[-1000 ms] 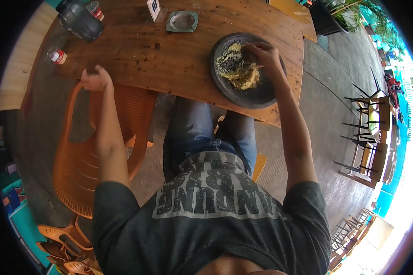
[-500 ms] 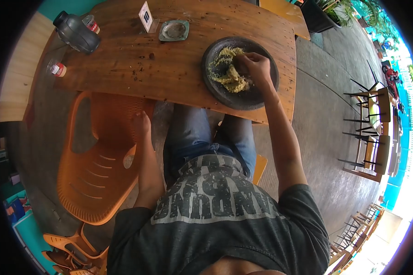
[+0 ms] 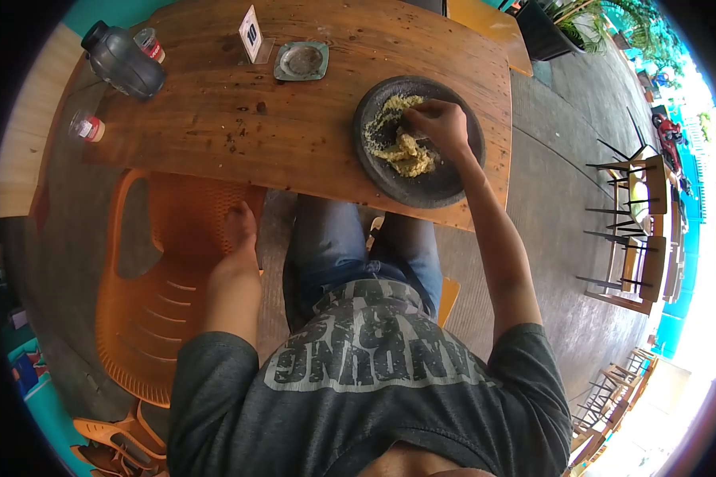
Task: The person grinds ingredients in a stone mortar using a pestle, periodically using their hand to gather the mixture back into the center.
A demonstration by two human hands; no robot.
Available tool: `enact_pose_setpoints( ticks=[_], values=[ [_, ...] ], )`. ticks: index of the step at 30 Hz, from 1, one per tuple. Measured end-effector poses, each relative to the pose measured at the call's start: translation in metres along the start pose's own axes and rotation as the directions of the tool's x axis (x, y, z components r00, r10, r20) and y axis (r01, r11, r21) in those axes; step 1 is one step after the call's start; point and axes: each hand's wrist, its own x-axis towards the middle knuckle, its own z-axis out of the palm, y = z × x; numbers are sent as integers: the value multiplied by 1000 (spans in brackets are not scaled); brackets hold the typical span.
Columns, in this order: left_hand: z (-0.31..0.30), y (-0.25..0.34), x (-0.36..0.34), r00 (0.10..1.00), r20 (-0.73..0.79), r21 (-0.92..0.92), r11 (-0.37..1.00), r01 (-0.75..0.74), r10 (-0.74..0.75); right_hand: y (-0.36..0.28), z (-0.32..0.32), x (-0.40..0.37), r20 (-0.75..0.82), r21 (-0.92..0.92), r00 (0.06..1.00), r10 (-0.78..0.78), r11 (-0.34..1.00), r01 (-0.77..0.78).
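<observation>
A dark round stone plate point(image 3: 378, 181) lies near the table's right end, with crumbly yellow food point(image 3: 410, 157) spread over its middle and left. My right hand point(image 3: 444, 127) reaches over the plate, fingers bent and pressed together at the upper part of the food. What sits between the fingertips is hidden. Below the table edge, beside the orange chair's back, is my left hand point(image 3: 240, 228); it is away from the food, and its fingers are too unclear to tell their shape.
On the wooden table point(image 3: 191, 119) stand a dark jug point(image 3: 123, 60), two plastic cups point(image 3: 87, 127), a number sign point(image 3: 250, 34) and a square ashtray point(image 3: 301, 61). An orange chair point(image 3: 147, 318) is at the left; more chairs stand far right.
The plate and table sit slightly lower in view. My right hand stays over the food, shifted slightly down. My left hand is a little lower and further left, its forearm turned.
</observation>
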Motion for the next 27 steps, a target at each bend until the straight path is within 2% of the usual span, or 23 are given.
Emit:
enact_pose_setpoints(
  ticks=[2,3,5,8,12,13,15,16,17,19,20,21,22,23,25,26,27],
  values=[
    [-3,6,1,1000,8,-5,1000,15,-15,-2,-10,10,57,208,973,223,951,-230],
    [-4,7,1,1000,6,-3,1000,9,-9,5,-15,20,-8,214,974,227,952,-220],
    [-4,3,-2,1000,-3,-2,1000,-4,4,10,-23,42,-62,71,959,278,959,-273],
    [-5,7,-3,999,-25,-23,999,-26,25,16,-13,54,-75,-76,983,166,982,-172],
    [-6,6,-4,1000,7,0,1000,-24,24,-9,-1,47,73,-174,997,33,985,-20],
    [-6,8,-3,1000,14,5,1000,-21,21,-19,2,39,107,-142,993,-44,988,59],
    [-15,16,-15,1000,12,16,1000,21,-22,-40,11,14,179,-209,983,-33,975,71],
    [-19,21,-15,999,0,12,999,45,-45,-41,18,-5,127,-316,966,-224,914,253],
    [-18,20,-10,998,25,10,998,60,-60,-34,33,-24,-5,-566,855,-519,706,426],
    [-14,14,-6,992,82,10,996,93,-94,-33,38,-37,-99,-564,789,-606,687,458],
    [-11,16,-3,991,93,21,995,95,-96,-34,31,-13,-55,-413,947,-317,871,267],
    [-13,14,-5,990,107,53,995,90,-95,-32,19,13,42,-264,999,20,965,-8],
    [-14,14,-6,989,114,68,994,87,-94,-29,5,31,137,-164,981,135,980,-112],
    [-15,10,-7,991,99,74,994,80,-87,2,4,53,224,-155,954,200,973,-168],
    [-10,10,-3,995,67,62,996,70,-75,-16,7,23,98,-137,987,127,984,-113],
    [-6,11,0,997,48,54,997,61,-64,-36,10,-2,138,-135,980,140,983,-122],
    [-2,10,3,998,30,52,997,53,-55,-19,39,-21,-125,-486,917,-380,829,277]
  ],
)
